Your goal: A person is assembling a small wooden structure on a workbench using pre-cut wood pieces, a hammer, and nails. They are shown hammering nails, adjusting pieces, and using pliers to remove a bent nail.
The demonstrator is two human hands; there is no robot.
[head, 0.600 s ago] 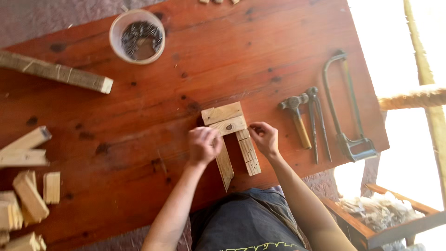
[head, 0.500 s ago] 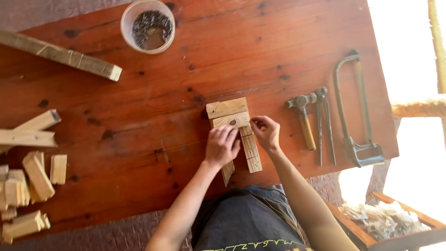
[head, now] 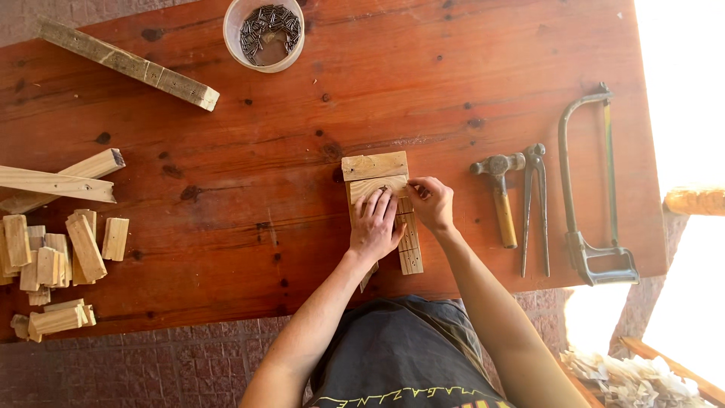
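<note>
Tools and stock counted
One hammer [head: 498, 195], one pincers [head: 535, 208], one hacksaw [head: 585, 181], one nail tub [head: 264, 32] are seen.

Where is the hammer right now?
In the head view the hammer lies on the wooden table, right of the person's right hand and immediately left of the pincers, its head pointing away from the person.

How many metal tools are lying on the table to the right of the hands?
3: a hammer nearest the right hand, then pincers beside it, then a hacksaw near the table edge. None seems hidden.
</note>
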